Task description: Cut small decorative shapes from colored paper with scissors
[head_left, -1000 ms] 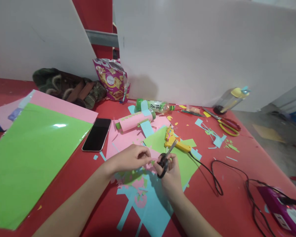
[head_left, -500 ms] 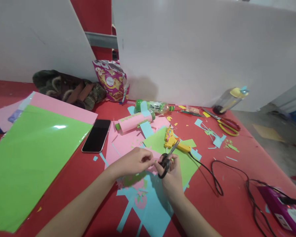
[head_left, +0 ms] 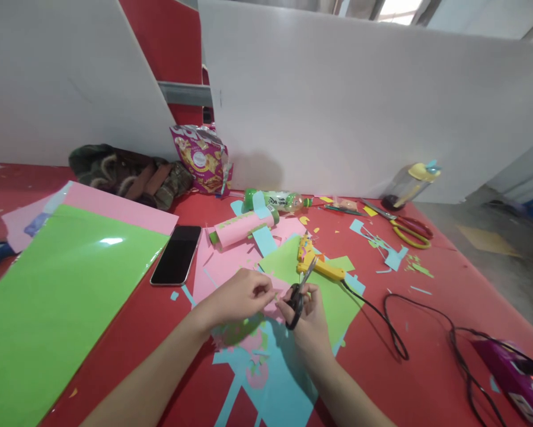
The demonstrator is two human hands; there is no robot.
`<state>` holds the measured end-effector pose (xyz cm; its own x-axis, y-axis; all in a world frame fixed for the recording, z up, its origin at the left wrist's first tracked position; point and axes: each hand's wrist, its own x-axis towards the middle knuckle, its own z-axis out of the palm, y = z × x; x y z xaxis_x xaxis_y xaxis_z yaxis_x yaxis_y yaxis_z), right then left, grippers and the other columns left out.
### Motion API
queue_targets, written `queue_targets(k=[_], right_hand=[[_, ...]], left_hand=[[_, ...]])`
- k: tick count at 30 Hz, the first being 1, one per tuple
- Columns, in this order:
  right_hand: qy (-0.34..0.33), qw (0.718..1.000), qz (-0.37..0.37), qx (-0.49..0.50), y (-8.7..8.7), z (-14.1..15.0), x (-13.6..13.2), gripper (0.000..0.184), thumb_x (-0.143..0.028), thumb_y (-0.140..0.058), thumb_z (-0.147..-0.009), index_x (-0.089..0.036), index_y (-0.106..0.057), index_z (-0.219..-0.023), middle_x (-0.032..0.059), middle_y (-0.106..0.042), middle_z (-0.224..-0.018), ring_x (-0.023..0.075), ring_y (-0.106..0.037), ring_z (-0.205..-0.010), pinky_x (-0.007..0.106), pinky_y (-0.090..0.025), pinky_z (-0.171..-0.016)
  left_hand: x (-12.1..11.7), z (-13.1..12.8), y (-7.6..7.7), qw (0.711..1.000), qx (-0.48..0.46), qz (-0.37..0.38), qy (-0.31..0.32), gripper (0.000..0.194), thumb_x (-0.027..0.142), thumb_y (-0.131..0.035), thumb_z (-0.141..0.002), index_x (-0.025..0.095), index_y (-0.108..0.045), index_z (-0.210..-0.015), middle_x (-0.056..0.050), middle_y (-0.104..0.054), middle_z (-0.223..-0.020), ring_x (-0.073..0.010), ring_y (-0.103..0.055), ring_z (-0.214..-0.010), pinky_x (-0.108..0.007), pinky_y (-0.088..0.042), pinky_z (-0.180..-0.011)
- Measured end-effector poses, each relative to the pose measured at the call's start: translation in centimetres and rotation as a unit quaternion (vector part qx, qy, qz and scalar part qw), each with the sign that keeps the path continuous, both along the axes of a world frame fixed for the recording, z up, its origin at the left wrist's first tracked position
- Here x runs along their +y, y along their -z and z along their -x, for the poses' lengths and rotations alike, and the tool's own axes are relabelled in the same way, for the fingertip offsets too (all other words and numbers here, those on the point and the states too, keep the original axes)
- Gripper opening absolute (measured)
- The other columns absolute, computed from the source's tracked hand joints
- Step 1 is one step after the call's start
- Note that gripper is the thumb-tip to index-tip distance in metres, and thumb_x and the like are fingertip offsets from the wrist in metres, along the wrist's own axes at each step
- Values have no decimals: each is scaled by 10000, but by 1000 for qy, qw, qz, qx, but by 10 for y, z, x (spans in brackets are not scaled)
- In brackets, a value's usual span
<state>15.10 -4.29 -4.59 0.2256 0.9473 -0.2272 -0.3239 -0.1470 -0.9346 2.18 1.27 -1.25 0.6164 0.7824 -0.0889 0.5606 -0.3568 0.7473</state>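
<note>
My right hand (head_left: 313, 323) is closed round the black handles of a pair of scissors (head_left: 296, 303), whose blades point up and away from me. Close beside it, my left hand (head_left: 242, 295) pinches a tiny scrap of paper (head_left: 275, 298), mostly hidden by the fingertips. Both sets of fingertips almost meet over the papers. Below them lie a light blue sheet (head_left: 284, 367) and pink and green cuttings (head_left: 248, 338). Just beyond the scissors, a yellow glue gun (head_left: 324, 267) rests on a green sheet (head_left: 341, 302).
A paper-wrapped roll (head_left: 242, 228) and a green bottle (head_left: 279, 200) lie behind. A phone (head_left: 177, 255) and large green sheet (head_left: 74, 279) are at left. Larger scissors (head_left: 411, 231), a tumbler (head_left: 411, 187), a black cord (head_left: 426, 299) and a purple box (head_left: 510, 373) are at right.
The camera view has tilted up slightly, so the table sits lower in the picture. My hands stay close together, fingertips shifting slightly, the scissors still in my right hand.
</note>
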Motion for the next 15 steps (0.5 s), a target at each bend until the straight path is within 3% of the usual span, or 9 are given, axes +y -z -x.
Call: queue_targets(k=[8,15], right_hand=[[-79,996,0,34,3,3,-2,330,-126,-606,-568,-213,-319,-707,-88,-455,-608,55,-440,-512,170,-338,-489],[-164,984,2,63,5,10,-8,388,-227,-639,-585,-236,-278,-727,-119,-379,-545,48,-404,-416,172,-339,-417]], left_hand=[[8,17,-18,995,-42,-12,-91,248,273,-416,-766,143,-480,-564,14,-510,-584,-99,-472,-591,-194,-361,-570],[7,26,-28,980,-77,-28,-181,237,308,-443,-762,145,-469,-591,32,-470,-559,-83,-435,-548,-172,-350,-518]])
